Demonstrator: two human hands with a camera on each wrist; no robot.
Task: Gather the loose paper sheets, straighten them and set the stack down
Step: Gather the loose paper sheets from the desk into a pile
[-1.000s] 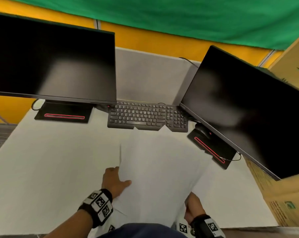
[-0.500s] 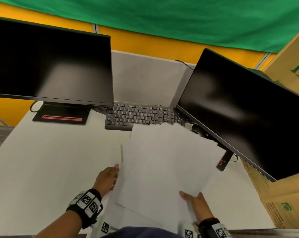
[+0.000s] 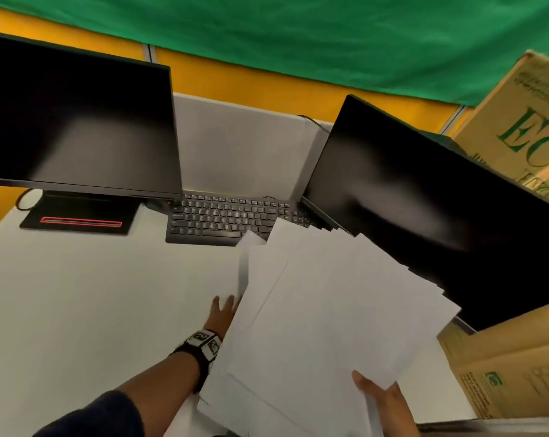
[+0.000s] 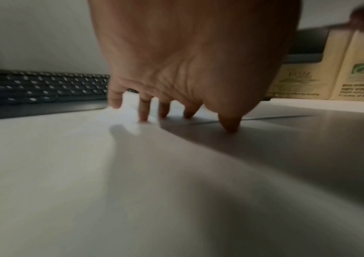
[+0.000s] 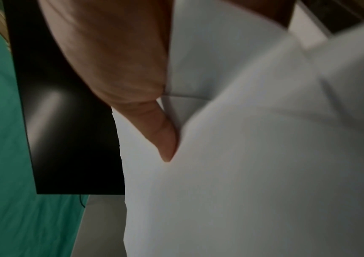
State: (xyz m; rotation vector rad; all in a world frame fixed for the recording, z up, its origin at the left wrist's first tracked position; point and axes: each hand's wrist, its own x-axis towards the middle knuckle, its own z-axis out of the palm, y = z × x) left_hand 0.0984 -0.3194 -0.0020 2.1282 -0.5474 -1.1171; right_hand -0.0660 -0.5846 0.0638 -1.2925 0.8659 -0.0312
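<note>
A loose fan of white paper sheets [image 3: 329,310] is tilted up off the white table [image 3: 93,310], its far corners over the keyboard and the right monitor. My right hand [image 3: 380,395] pinches the sheets at their near right edge. In the right wrist view its thumb [image 5: 163,135] lies on the top sheet [image 5: 264,156]. My left hand [image 3: 222,310] is beside the fan's left edge, fingers straight. In the left wrist view its spread fingertips [image 4: 143,114] touch the table next to a flat sheet [image 4: 264,128]. More paper [image 3: 184,414] lies near the front edge.
A black keyboard [image 3: 222,219] sits at the back centre between a left monitor [image 3: 77,121] and an angled right monitor [image 3: 440,216]. The left monitor's black base [image 3: 80,216] stands on the table. Cardboard boxes [image 3: 503,373] crowd the right side.
My right hand has lifted the fanned sheets up and to the right. My left hand has let go of their left edge and now reaches forward with straight fingers onto the table.
</note>
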